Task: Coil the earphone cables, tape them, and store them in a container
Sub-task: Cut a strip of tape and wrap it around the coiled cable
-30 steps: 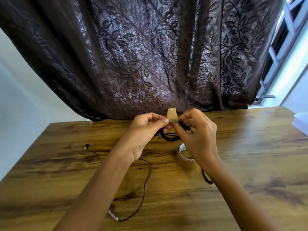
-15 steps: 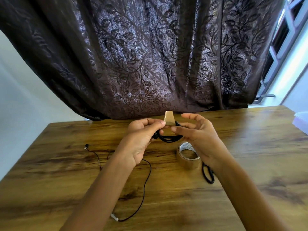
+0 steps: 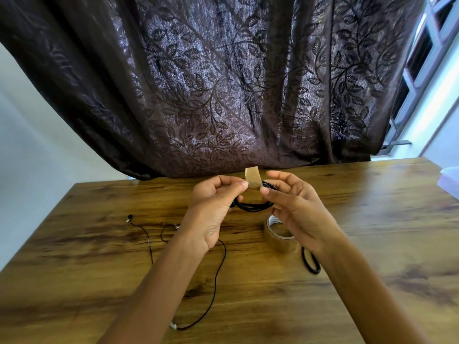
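Brown tape strip (image 3: 252,177) pinched to coil (image 3: 253,207) by left hand (image 3: 213,204), right hand (image 3: 295,204) fingers spread; taping underway, wrap-round likely next.

The left hand (image 3: 211,209) and right hand (image 3: 298,212) are bare, fingers (image 3: 282,175) short-nailed, forearms (image 3: 154,281) unsleeved.
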Demonstrator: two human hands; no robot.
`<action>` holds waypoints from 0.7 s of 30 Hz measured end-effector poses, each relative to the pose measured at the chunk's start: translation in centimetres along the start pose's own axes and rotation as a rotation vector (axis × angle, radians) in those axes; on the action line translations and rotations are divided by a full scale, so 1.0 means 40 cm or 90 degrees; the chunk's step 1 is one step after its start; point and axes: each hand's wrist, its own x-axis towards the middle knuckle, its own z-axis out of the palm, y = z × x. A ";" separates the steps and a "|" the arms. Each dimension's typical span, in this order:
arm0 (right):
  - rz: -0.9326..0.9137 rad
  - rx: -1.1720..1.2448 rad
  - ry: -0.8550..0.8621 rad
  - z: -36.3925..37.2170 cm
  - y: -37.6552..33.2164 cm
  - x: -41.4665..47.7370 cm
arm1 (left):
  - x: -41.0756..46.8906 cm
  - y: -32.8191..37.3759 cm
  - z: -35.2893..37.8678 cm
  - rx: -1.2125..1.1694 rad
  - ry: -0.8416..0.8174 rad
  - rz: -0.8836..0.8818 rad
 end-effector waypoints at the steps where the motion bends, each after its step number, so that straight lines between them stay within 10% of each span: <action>1: -0.026 -0.030 -0.009 -0.002 -0.001 -0.003 | 0.000 -0.001 0.000 0.000 -0.002 0.011; 9: -0.433 -0.597 -0.003 -0.002 0.010 -0.007 | 0.002 -0.002 0.015 -0.036 0.036 0.029; 21: -0.445 -0.664 0.059 0.009 0.015 -0.006 | -0.007 -0.012 -0.011 0.187 0.023 0.241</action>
